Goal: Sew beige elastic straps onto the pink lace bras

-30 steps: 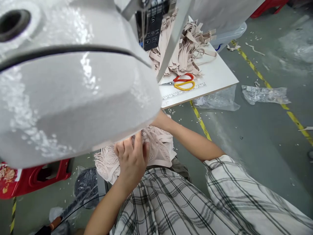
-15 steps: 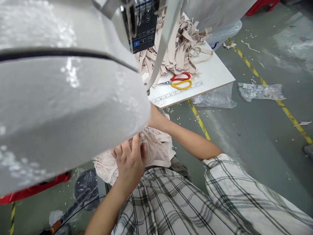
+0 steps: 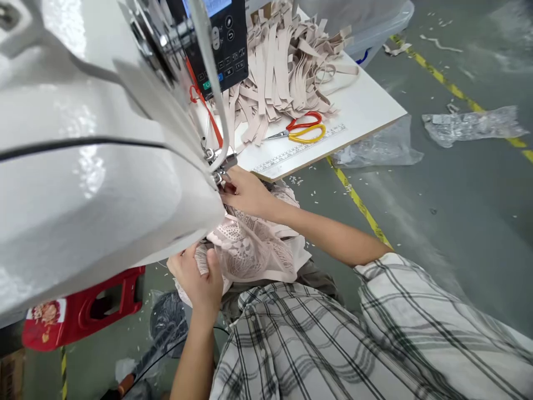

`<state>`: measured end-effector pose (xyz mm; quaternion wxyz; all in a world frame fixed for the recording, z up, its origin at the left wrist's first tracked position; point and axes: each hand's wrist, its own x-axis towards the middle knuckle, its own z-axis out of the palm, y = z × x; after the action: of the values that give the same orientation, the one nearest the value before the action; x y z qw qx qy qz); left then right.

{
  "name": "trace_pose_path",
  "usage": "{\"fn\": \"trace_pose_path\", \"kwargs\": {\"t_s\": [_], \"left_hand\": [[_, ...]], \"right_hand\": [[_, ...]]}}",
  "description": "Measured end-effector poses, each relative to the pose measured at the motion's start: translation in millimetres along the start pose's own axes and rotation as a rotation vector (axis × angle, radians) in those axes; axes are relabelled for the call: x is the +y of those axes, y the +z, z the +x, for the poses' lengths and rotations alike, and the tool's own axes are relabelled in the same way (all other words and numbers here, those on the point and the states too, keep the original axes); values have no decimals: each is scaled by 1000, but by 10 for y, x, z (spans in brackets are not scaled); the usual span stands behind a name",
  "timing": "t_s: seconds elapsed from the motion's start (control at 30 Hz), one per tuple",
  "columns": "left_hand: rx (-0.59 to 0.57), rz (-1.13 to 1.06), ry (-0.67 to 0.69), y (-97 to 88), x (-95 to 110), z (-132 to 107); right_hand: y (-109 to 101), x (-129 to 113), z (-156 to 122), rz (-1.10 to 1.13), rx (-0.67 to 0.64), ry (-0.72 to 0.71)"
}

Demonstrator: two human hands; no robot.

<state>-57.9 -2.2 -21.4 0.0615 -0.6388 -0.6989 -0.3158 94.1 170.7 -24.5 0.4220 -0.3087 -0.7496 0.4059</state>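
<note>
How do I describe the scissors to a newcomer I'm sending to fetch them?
Look at the white table right of the sewing machine. The scissors lie between the heap of beige strips and the printed ruler. Only they have red and yellow handles.

Scissors [image 3: 300,127] on table [image 3: 366,105], beside strips [image 3: 283,72]

Shirt [image 3: 291,344]: loose, woven, off-white ground. Plaid of dark grey and grey-green lines, with thick bands and thin pinlines crossing into large squares. Cloth creased, and pattern runs slantwise across shirt front.
Sleeve [image 3: 400,289]: on right side of shirt, short and wide, same plaid, hem ending near elbow.
Trousers [image 3: 320,278]: dark grey-brown, small patch showing just past shirt's front edge.
Forearms: uncovered beyond shirt.
Left hand [image 3: 200,278], right hand [image 3: 245,191]: bare.
</note>
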Motion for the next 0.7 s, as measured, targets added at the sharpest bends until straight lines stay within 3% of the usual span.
{"fn": "trace_pose_path", "kwargs": {"t_s": [0.3, 0.7], "left_hand": [[-55, -194, -271, 59, -249, -93], [-121, -234, -306, 66, -254, -94]], "right_hand": [[-13, 1, -33, 41, 12, 27], [-53, 57, -46, 51, 23, 37]]}}
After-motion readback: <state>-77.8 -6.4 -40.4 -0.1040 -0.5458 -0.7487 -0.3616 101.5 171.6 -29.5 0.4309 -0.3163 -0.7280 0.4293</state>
